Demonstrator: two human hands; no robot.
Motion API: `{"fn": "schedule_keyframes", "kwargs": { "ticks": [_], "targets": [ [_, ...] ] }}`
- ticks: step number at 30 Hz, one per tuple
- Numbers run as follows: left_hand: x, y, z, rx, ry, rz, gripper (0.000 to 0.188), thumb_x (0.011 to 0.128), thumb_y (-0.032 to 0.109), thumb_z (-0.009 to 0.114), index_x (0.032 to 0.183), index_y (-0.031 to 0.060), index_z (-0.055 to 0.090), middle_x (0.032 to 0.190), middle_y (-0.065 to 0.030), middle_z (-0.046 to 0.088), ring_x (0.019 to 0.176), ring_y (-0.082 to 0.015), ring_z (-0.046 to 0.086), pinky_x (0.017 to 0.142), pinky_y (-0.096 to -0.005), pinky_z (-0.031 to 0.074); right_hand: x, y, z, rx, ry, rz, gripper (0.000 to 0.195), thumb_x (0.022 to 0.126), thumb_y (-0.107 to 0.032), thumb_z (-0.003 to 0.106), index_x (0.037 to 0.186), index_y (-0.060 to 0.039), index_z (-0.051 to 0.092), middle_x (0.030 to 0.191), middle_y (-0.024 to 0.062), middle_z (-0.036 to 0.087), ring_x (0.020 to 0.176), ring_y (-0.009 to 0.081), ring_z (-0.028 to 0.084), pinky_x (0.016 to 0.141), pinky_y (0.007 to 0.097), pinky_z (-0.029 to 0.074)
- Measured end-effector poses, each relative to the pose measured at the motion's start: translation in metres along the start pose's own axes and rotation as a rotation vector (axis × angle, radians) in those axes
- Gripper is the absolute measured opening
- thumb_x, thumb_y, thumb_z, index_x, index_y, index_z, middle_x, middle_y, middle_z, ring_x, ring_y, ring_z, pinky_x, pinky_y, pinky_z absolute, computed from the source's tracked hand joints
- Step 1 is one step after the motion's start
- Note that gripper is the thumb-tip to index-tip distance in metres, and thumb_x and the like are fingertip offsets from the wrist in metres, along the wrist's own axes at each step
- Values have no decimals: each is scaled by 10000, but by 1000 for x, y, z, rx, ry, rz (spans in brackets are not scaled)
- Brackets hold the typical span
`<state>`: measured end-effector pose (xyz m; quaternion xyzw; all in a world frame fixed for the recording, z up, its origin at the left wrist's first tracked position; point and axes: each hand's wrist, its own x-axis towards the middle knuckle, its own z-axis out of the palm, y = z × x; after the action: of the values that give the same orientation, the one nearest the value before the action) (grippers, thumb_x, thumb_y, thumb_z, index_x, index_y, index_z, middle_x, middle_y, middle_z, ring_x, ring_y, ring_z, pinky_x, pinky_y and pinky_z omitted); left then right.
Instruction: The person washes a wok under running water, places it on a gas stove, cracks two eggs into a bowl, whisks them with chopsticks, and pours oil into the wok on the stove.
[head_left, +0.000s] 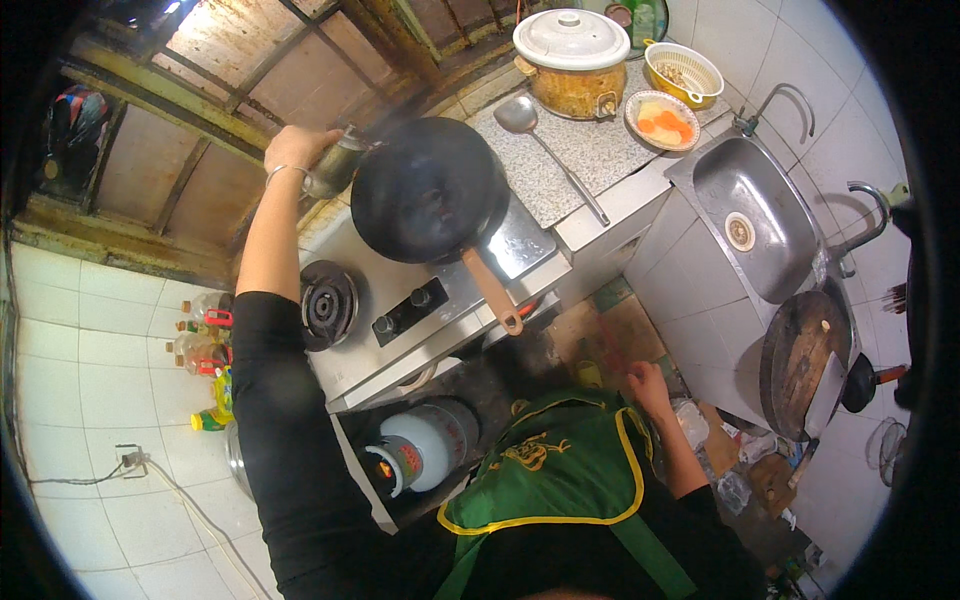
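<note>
My left hand (291, 154) grips an oil pot (331, 169) with a metal top and a dark greenish body. It is tilted, its top at the left rim of a black wok (429, 191). No stream of liquid can be made out. The wok sits on a steel gas stove (352, 375), its brown handle (491, 291) pointing towards me. My right hand (649, 386) hangs low beside my green apron (559, 472), fingers loosely parted and holding nothing. A metal spatula (555, 161) lies on the speckled counter right of the wok.
A lidded pot (571, 64), a plate of sliced food (663, 121) and a yellow-and-white colander (684, 73) stand at the back right. Beyond is a steel sink (757, 217). A cleaver (825, 394) rests on a round chopping board (799, 352). Below the stove stands a gas cylinder (431, 444).
</note>
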<state>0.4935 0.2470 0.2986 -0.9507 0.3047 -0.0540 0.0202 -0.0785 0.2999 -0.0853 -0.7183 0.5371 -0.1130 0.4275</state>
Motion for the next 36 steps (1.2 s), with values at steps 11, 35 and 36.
{"fn": "schedule_keyframes", "kwargs": {
  "ticks": [11,35,36],
  "targets": [
    [-27,-40,-1,51,-54,-25,631,630,595,661,827,-5,677,904,-180,650,865,-304,629,744,-364,483,13,-17,0,-27,-70,-79,275,770,-154,591,1002,-9,566,978,184,552,937,348,518,825,392,430],
    [-59,-27,-31,85,-90,9,596,610,593,670,784,23,687,850,-148,662,823,-295,637,728,-353,480,18,-13,11,-52,-81,-196,261,779,-148,591,1008,-29,554,966,169,518,862,318,555,775,369,459],
    [-60,-26,-31,86,-82,6,594,611,588,670,785,21,688,845,-151,662,821,-295,637,726,-353,480,18,-14,10,-60,-57,-221,250,782,-140,592,1002,-26,556,948,159,512,829,303,572,753,357,470]
  ]
}}
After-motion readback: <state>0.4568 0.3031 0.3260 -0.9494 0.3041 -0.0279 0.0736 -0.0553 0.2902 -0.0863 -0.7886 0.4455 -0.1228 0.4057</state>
